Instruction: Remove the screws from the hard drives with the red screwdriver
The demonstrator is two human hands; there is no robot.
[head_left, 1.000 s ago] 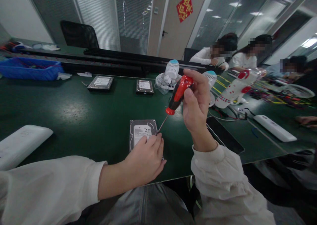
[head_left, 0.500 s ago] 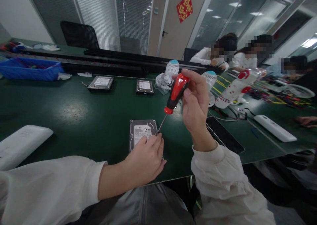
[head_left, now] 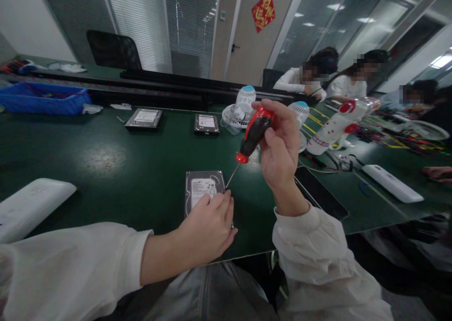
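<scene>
A hard drive (head_left: 205,189) with a white label lies on the green table in front of me, its lower part covered by my left hand (head_left: 208,222). That hand is closed over the drive's right side, fingers together near the tip of the screwdriver. Raised to the right, my right hand (head_left: 282,142) grips the red and black handle of the screwdriver (head_left: 257,128). Its thin shaft slants down and left to the drive's right edge. The tip itself is hidden behind my left fingertips, so I cannot tell exactly what it touches.
Two more hard drives (head_left: 144,118) (head_left: 206,124) lie farther back. A blue basket (head_left: 45,100) stands at the far left, a white device (head_left: 35,203) nearer. White fans (head_left: 243,107), a dark flat panel (head_left: 319,191) and a white bar (head_left: 391,182) are on the right. Other people sit beyond.
The screwdriver handle has turned in my right hand, showing more of its black side, and shifted slightly right. My left hand and the hard drive have stayed put.
</scene>
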